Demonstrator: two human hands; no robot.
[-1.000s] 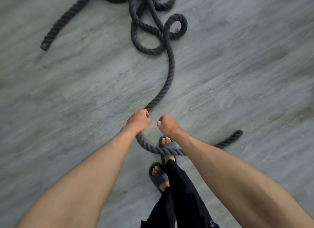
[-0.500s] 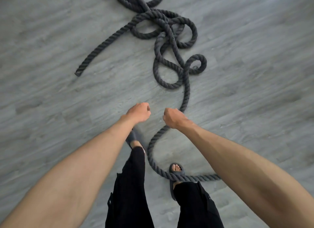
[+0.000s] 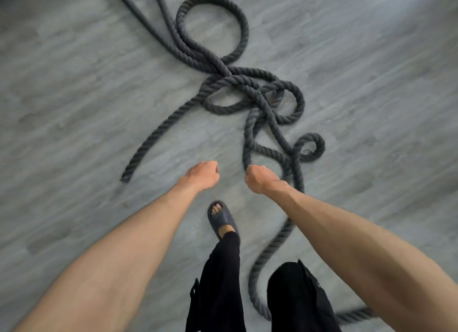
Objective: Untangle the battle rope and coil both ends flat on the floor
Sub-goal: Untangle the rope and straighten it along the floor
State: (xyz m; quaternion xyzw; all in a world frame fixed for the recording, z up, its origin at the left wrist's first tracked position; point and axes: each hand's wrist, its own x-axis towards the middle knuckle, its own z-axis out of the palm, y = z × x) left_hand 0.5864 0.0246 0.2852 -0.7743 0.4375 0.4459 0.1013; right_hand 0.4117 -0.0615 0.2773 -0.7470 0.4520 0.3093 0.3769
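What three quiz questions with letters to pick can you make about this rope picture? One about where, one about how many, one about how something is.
1. Where does the rope's loose end lie?
A) on the floor, left of the left hand
B) up on a chair
C) inside a box

2. How many sandals can you see?
A) three
B) none
C) one

3. How is the rope?
A) wound in a neat flat coil
B) tangled, with loops crossing
C) cut into pieces

Answers: 1 A, the loose end rests on the grey floor to the left of that hand. 2 C, only one sandal is in view. 3 B, the strands cross over each other in the middle.
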